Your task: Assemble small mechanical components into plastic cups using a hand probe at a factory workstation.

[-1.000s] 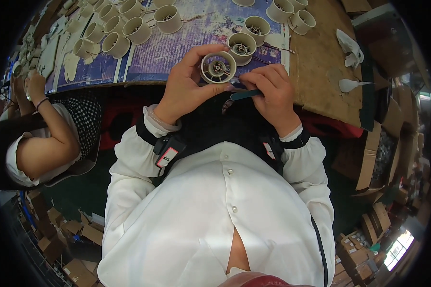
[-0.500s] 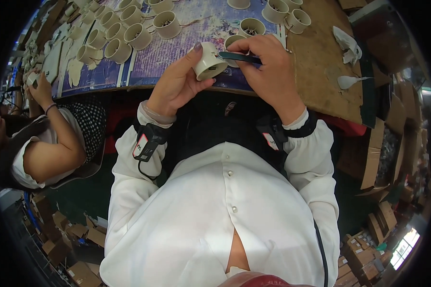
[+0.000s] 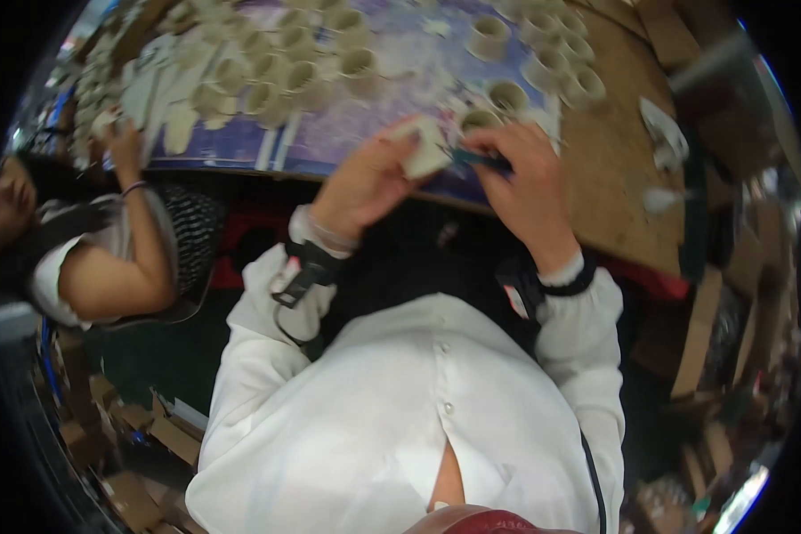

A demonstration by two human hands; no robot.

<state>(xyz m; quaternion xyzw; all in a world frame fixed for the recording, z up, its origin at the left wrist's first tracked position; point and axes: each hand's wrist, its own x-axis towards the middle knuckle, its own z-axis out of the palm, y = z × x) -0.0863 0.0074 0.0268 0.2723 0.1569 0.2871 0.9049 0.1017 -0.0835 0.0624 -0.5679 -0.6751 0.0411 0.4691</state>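
Above the table edge, left hand (image 3: 365, 182) fingers grip a pale cup (image 3: 425, 149); right hand (image 3: 529, 182) pinches a teal tool (image 3: 476, 158).

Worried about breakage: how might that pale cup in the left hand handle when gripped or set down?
The cup looks like unglazed clay, so probably brittle. Left hand wraps it alone: likely light. On its side, its round wall may roll.

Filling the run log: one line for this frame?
left hand: holds small cream cup | right hand: holds dark teal tool at cup
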